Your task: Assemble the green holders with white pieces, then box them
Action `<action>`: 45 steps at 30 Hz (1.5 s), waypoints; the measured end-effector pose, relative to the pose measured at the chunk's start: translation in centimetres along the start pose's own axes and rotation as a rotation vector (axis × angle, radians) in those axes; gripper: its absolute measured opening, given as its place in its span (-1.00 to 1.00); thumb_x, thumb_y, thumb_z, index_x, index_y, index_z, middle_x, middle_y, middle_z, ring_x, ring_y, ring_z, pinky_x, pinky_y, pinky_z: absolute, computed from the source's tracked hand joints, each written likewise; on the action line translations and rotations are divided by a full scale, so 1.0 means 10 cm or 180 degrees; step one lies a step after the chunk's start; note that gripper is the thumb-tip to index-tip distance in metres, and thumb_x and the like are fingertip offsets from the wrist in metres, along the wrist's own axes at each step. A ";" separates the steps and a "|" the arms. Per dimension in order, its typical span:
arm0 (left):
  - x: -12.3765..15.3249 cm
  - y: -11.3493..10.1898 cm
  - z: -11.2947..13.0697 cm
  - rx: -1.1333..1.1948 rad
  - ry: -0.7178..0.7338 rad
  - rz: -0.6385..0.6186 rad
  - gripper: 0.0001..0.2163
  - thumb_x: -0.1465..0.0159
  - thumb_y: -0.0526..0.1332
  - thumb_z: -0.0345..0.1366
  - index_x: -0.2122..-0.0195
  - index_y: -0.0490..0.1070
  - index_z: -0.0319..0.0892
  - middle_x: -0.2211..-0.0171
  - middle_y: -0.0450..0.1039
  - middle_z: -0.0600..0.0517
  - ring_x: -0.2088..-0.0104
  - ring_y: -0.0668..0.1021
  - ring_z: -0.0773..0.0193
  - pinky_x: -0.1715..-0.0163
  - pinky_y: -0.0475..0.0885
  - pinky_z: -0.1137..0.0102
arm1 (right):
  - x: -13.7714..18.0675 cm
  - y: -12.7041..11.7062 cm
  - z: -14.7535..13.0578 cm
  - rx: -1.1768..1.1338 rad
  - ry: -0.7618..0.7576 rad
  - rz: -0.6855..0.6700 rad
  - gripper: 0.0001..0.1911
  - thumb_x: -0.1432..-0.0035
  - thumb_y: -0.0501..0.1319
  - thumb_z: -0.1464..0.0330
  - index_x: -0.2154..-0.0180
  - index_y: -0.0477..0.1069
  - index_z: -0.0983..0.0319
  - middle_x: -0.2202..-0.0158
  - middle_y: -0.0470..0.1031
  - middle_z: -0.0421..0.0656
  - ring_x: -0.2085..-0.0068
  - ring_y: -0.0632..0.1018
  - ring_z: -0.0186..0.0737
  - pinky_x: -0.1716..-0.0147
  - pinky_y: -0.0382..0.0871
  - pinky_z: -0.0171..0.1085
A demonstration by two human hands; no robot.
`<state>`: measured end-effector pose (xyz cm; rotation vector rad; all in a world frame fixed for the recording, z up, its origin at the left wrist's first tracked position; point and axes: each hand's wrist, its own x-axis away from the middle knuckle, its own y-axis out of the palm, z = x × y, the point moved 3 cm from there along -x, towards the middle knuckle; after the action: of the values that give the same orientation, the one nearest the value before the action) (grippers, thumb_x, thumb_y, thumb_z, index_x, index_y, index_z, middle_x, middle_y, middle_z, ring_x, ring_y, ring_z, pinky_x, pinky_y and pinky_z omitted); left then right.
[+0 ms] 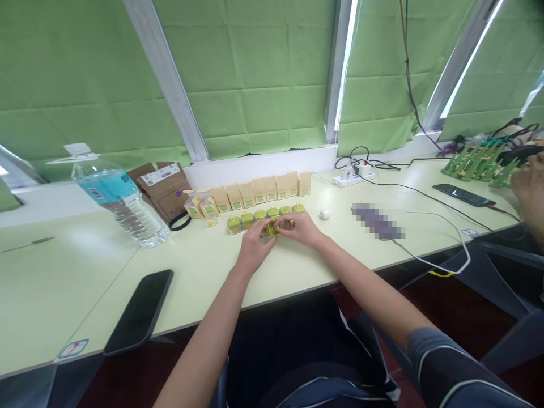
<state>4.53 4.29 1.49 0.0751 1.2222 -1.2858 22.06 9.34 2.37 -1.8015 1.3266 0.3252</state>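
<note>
My left hand and my right hand meet over a small green and yellow jar, and both grip it just above the pale table. Right behind it stands a row of several similar green jars. Farther back a row of small tan boxes with green labels lines the wall. A small clear bottle stands at the left end of that row.
A large water bottle lies at the left, beside a brown cardboard box. A black phone rests near the front edge. A power strip, cables and another phone lie right. Another person's hand is at far right.
</note>
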 end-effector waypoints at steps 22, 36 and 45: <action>0.01 -0.05 0.04 0.0169 0.0023 -0.0048 -0.64 -0.21 0.35 -0.35 -0.05 0.46 -0.10 0.08 0.59 -0.03 0.21 0.59 0.25 0.15 0.56 0.28 | 0.01 0.04 0.04 0.0170 -0.0028 -0.0094 -0.92 -0.08 0.39 0.38 0.33 0.67 0.14 0.47 0.60 -0.23 0.51 0.45 -0.33 0.44 0.32 -0.33; 0.01 -0.02 -0.02 0.0060 0.0064 -0.0045 -0.63 -0.26 0.32 -0.36 -0.10 0.39 -0.10 0.03 0.54 -0.06 0.13 0.58 0.18 0.15 0.55 0.27 | 0.00 0.00 0.08 -0.0303 0.0029 -0.0145 -0.86 -0.13 0.41 0.22 0.27 0.68 0.10 0.28 0.69 -0.17 0.33 0.61 -0.20 0.29 0.46 -0.26; 0.01 -0.02 0.00 0.0181 0.0025 -0.0048 -0.62 -0.22 0.26 -0.51 -0.06 0.39 -0.10 0.03 0.51 -0.04 0.12 0.58 0.21 0.13 0.57 0.27 | 0.00 -0.06 0.07 -0.0150 0.0296 0.0070 -0.72 -0.12 0.39 0.17 0.15 0.65 0.15 0.23 0.67 -0.13 0.39 0.55 -0.26 0.35 0.45 -0.27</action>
<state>4.31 4.16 1.54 0.1124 1.1952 -1.3346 22.81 9.98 2.25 -1.8618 1.4147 0.2897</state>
